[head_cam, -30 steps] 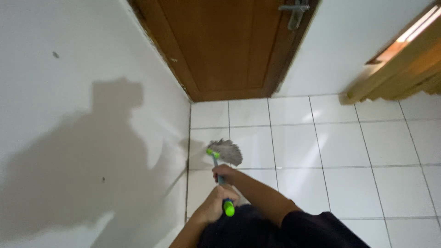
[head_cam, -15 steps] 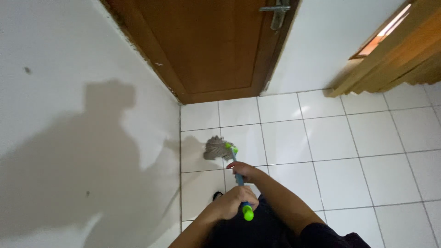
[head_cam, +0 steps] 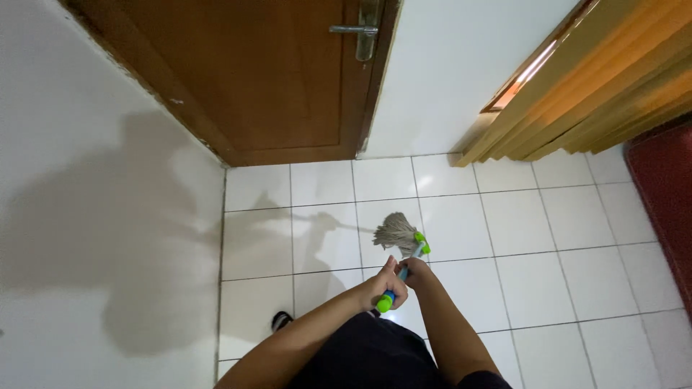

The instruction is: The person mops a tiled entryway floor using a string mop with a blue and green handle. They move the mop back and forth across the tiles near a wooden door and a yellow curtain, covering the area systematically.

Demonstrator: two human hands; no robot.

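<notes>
Both hands, left hand (head_cam: 383,287) and right hand (head_cam: 417,272), squeeze tight around the mop (head_cam: 401,245). It's best to press its stringy head flat on the white floor (head_cam: 533,245).

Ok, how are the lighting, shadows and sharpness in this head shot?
Head view: dim, warm indoor light; the person's large soft shadow falls on the white wall and spills onto the floor tiles. A bright strip glows behind the folding door. The wide lens bends the wooden door. The mop and both hands, left and right, look slightly soft.

Home hallway: tiled floor (head_cam: 548,238), wooden door (head_cam: 267,79)
</notes>
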